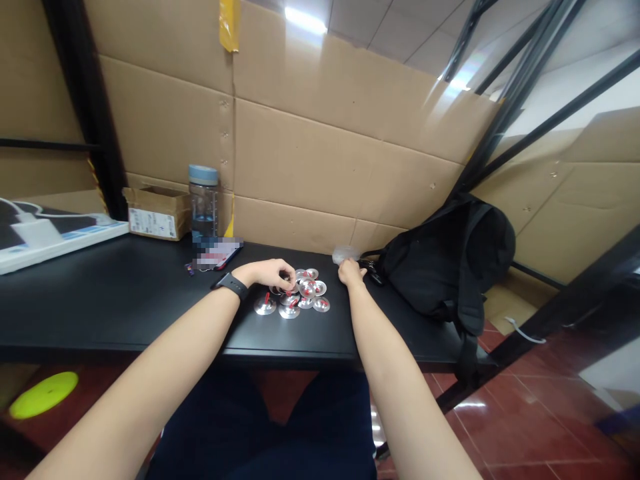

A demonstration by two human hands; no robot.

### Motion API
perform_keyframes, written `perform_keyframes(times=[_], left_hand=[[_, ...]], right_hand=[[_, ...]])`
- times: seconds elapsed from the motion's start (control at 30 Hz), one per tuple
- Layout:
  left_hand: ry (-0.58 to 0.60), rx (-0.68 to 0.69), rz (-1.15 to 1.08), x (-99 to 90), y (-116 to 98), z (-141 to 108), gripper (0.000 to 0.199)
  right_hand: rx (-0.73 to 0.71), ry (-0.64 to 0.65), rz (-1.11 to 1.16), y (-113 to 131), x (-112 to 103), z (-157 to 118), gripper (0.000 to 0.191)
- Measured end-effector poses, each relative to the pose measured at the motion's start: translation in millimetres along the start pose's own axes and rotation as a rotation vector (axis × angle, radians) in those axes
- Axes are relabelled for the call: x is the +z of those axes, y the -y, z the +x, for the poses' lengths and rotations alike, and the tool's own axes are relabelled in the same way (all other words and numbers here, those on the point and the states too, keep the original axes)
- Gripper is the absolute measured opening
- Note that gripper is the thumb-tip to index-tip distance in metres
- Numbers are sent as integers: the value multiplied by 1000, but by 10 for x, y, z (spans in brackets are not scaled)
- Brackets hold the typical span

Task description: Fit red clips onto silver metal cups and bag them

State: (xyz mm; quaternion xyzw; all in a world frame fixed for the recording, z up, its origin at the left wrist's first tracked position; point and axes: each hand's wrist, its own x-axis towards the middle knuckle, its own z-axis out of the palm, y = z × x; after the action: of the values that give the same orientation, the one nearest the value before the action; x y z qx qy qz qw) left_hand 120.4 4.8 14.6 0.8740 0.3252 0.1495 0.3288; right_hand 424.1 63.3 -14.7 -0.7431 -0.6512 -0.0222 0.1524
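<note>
Small silver finger cymbals (307,288) with red loops lie in a loose pile on the black table. My left hand (276,274), with a dark watch on its wrist, reaches over the pile's upper left side. Its fingers are curled together among the cymbals; what they pinch is hidden. Right of the pile, my right hand (351,271) is at a clear plastic bag (345,253) near the cardboard wall. Its fingers are bent onto the plastic's front edge, with the thumb out to the side.
A black backpack (445,257) stands at the right, with dark keys or a strap beside it. Behind on the left are a water bottle (203,207), a small open carton (157,212) and a phone-like item (220,255). A white power strip (65,247) lies far left.
</note>
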Motion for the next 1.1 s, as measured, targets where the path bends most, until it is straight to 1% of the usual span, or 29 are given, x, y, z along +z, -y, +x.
perform_keyframes(times=[0.13,0.23,0.37,0.53,0.73,0.87,1.0,1.1], left_hand=[[-8,20,-2,5,42,10,21],[-13,2,-36,16,59,15,22],[-9,11,-66,23,58,16,19],[-6,-21,-62,23,66,21,19],[-29,-2,-65,40,99,47,17],[-35,-5,-87,51,109,51,16],[-21,-11,-106,53,103,43,15],[-20,-13,-103,52,104,38,17]], right_hand=[[11,-25,-3,10,-49,81,48],[1,-30,-31,17,-98,161,46],[-50,-22,-93,6,-133,275,39],[-79,13,-138,-26,-125,442,40],[-84,73,-144,-60,-116,662,43],[-96,114,-137,-67,-129,732,48],[-112,153,-111,-86,-153,729,36],[-120,118,-97,-100,-186,711,28]])
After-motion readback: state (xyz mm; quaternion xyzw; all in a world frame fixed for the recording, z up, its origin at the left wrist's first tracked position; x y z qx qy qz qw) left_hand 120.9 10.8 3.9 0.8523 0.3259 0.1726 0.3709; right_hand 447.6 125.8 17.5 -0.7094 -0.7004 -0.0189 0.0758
